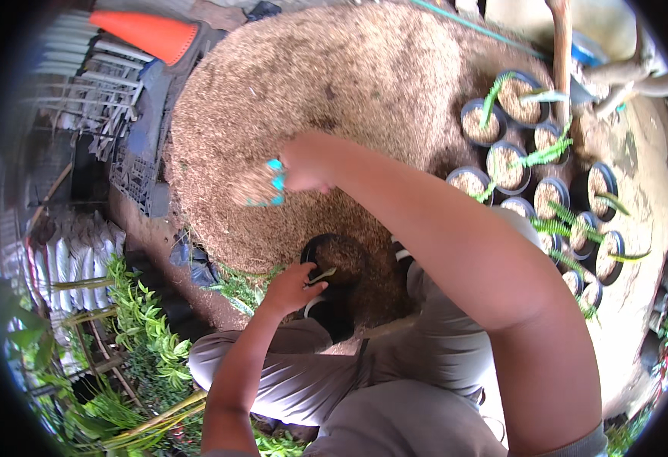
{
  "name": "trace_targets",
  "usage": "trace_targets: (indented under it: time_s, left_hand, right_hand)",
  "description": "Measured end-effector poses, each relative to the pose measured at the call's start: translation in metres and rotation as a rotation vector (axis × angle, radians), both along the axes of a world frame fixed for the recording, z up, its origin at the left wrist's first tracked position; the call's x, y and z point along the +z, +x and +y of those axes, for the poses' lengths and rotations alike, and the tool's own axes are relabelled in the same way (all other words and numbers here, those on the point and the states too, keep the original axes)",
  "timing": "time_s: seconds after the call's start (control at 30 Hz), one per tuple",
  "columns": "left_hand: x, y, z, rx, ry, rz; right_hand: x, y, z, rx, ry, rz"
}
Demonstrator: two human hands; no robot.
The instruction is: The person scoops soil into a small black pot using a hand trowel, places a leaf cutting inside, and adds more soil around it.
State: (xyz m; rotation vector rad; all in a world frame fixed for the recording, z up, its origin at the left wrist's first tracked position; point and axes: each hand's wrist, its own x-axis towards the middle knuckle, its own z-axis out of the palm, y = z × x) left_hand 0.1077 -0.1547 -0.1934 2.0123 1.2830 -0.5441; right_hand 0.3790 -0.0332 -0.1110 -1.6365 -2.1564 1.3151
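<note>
Over a big heap of light-brown husk (334,84), my right hand (303,164) is closed round a teal scoop (277,183). Loose husk fills the scoop and is blurred by motion. Below and to the right of the scoop stands a black pot (309,245), partly filled with brown material. At its left side my left hand (294,289) reaches to the rim, pinching a small pale-green plant cutting (324,275) over the pot's mouth. The hand covers part of the cutting's lower end.
Several black pots with fern-like cuttings (507,167) stand to the right. An orange cone (147,34) lies at the far left, near a dark plastic crate (132,179). Leafy plants (147,320) grow at the left. A wooden post (561,61) rises at the far right.
</note>
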Motion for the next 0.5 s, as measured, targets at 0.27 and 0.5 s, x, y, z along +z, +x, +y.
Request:
trace_targets:
  time_s: [0.27,0.5]
  left_hand:
    - [-0.009,-0.023,0.005,-0.003,0.269,-0.034]
    - [-0.044,-0.033,-0.008,0.012,0.253,-0.032]
  right_hand:
    - [-0.018,0.014,-0.039,0.255,-0.133,-0.337]
    - [-0.038,-0.024,-0.074,0.433,-0.022,-0.534]
